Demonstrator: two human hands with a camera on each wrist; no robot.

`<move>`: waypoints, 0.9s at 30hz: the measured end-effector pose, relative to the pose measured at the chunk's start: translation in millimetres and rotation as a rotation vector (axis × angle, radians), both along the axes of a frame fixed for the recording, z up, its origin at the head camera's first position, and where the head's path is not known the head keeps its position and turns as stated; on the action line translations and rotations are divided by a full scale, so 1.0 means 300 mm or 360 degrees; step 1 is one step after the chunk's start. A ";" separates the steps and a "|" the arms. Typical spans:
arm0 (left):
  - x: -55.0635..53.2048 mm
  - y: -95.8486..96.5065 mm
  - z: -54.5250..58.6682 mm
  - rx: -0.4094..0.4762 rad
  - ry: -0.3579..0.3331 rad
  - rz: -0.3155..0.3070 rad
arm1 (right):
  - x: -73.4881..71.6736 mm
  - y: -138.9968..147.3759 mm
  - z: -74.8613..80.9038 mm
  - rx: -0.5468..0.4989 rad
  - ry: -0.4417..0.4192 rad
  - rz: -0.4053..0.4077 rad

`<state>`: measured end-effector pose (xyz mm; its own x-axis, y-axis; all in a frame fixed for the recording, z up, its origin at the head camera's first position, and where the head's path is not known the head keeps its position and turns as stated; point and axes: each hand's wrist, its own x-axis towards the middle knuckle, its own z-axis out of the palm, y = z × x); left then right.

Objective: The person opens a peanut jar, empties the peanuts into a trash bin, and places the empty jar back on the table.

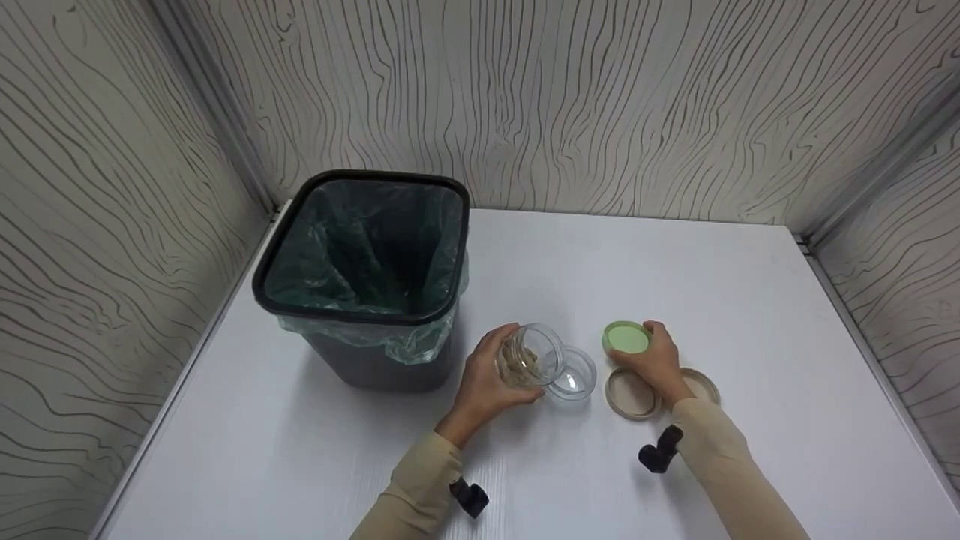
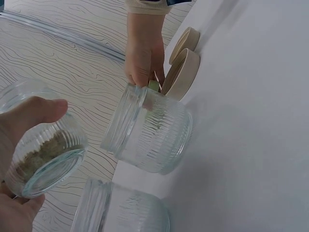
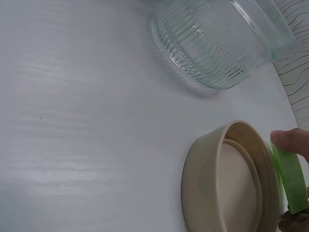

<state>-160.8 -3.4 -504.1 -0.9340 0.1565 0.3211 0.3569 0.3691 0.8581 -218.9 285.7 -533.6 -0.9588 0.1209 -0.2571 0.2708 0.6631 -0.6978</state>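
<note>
My left hand grips a clear glass jar that is tilted and has small beige pieces inside, its open mouth facing up and to the right. Between the thumb and fingers of my right hand is a round green lid, pinched at its edge. Two beige lids lie on the table below that hand, one nearer and one partly hidden by the wrist. Beside the held jar stands an uncovered glass jar. The left wrist view shows another glass jar near it.
To the left stands a dark bin with a black rim and a green plastic liner. The white table is bounded by patterned walls at the back and on both sides.
</note>
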 end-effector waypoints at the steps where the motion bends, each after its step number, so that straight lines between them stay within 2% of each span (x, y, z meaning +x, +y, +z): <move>1: 0.000 0.000 0.001 0.0001 0.0004 0.0000 | 0.000 -0.001 -0.002 0.0014 -0.0003 0.0006; 14: -0.003 -0.006 0.012 -0.0001 0.0022 -0.0003 | 0.003 -0.014 -0.016 0.0171 0.0005 0.0071; 27: -0.008 -0.006 0.018 0.0007 0.0035 0.0012 | 0.000 -0.016 -0.005 0.0199 0.0031 0.0090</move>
